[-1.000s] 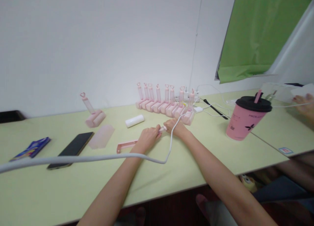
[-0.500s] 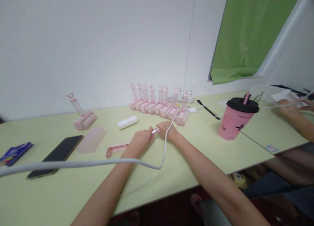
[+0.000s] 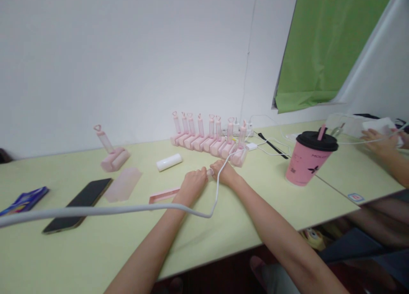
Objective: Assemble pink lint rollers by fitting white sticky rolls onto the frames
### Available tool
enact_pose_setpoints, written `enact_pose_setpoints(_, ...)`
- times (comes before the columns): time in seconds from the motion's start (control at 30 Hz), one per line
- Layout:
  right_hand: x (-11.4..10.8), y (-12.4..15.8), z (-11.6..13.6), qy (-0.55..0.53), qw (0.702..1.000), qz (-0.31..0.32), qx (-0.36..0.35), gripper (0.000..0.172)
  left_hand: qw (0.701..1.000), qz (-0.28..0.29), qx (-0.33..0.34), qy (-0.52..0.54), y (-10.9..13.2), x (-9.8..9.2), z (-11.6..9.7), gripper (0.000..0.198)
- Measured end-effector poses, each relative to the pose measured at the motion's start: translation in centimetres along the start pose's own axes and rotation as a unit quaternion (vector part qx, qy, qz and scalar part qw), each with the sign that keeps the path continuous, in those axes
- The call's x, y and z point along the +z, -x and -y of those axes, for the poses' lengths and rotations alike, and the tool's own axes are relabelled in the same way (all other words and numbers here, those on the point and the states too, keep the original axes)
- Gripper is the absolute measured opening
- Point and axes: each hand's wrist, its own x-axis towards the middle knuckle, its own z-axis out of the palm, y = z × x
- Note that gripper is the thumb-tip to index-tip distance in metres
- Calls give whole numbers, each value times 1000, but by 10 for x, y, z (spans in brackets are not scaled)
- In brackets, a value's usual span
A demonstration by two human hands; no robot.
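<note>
My left hand [image 3: 194, 185] and my right hand [image 3: 222, 173] are closed close together above the table's middle, one at each end of a small clear tube [image 3: 209, 172]. Only a short stretch of it shows; the fingers cover the rest. A pink trough-shaped shell [image 3: 163, 195] reaches out from behind my left hand and wrist. Its right end is hidden, so I cannot tell whether the hand touches it. Beyond the hands lies a white cylinder [image 3: 169, 162]. Behind stands a row of several pink devices [image 3: 209, 145] with upright clear tubes and looped tops.
One similar pink device [image 3: 115, 159] stands apart at left, near a translucent pinkish sheet [image 3: 124, 185], a phone [image 3: 79, 203] and a blue packet [image 3: 24, 200]. A white cable [image 3: 128, 209] crosses in front. Right are a pink cup [image 3: 308, 162] and another person's hands [image 3: 375, 139].
Both hands have shifted slightly right, and less of the tube shows between them. The pink shell has moved right and turned a little. The whole view has shifted slightly. The other person's hands moved.
</note>
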Motion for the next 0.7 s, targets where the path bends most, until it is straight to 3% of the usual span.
enact_pose_setpoints(0.47,2,7,-11,9,999,4,32,26,1000,-1,-15,26,-10,1,-21,21)
enact_pose_setpoints(0.63,9,7,-19,21,999,-12,41,24,991,8,-121,51,-11,5,-40,29)
enact_pose_setpoints(0.7,10,7,-20,22,999,-11,36,23,989,26,-132,69,-11,7,-41,30)
